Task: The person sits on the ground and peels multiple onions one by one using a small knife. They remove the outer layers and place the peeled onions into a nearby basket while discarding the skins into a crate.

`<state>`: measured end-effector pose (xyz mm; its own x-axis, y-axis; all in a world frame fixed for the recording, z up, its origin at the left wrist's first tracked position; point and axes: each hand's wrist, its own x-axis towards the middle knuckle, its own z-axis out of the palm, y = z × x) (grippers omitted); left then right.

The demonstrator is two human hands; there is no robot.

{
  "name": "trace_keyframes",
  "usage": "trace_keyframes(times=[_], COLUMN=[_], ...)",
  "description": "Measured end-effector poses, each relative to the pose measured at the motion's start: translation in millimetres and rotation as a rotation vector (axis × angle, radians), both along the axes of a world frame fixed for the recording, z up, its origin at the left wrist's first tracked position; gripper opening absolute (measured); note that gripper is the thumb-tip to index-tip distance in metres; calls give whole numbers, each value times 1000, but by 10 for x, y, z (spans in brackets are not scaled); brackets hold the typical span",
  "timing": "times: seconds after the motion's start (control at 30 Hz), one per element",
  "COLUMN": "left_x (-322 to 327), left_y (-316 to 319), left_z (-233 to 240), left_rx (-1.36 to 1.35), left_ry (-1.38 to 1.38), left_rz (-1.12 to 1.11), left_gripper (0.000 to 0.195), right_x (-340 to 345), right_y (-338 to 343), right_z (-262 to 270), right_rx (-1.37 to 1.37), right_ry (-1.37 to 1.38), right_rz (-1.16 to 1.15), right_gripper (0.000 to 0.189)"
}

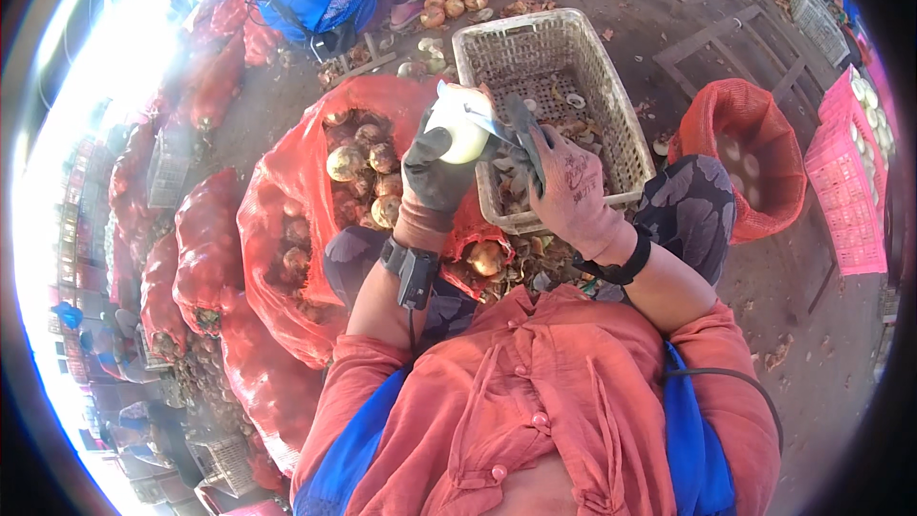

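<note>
My left hand [433, 179], in a pink glove with a dark grey coated palm, holds a mostly peeled white onion [462, 136]. A flap of brownish skin still clings to its far top side. In a matching glove, my right hand [569, 183] grips a small knife [499, 130] whose blade lies against the onion's right side. The knife's handle is mostly hidden by my fingers. Both hands are raised above the near left part of a dirty white plastic crate [634, 132], which holds onion skins and trimmings.
An open red mesh sack [261, 186] of unpeeled onions [346, 163] stands at left, with filled sacks [208, 244] beyond. On the right are a red sack [781, 193] with pale onions inside and a pink crate [842, 186] of peeled onions. Wooden frames [738, 32] lie on the floor.
</note>
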<state>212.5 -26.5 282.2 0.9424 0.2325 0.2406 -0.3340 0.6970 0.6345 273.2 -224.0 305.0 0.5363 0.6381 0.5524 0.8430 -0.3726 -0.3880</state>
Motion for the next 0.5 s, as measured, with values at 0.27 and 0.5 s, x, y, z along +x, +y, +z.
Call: trace_keyframes(times=[0.27,0.5], left_x=[36,89], left_y=[-31,-110], left_z=[-96,146], left_rx=[-53,32], left_ry=[51,18], left_rz=[-37,-125], left_gripper=[72,79], right_x=[153,270], right_y=[99,185], right_z=[23,11], right_rx=[301,603], right_ry=[410,1315], right_rz=[147,587], right_gripper=[42,37])
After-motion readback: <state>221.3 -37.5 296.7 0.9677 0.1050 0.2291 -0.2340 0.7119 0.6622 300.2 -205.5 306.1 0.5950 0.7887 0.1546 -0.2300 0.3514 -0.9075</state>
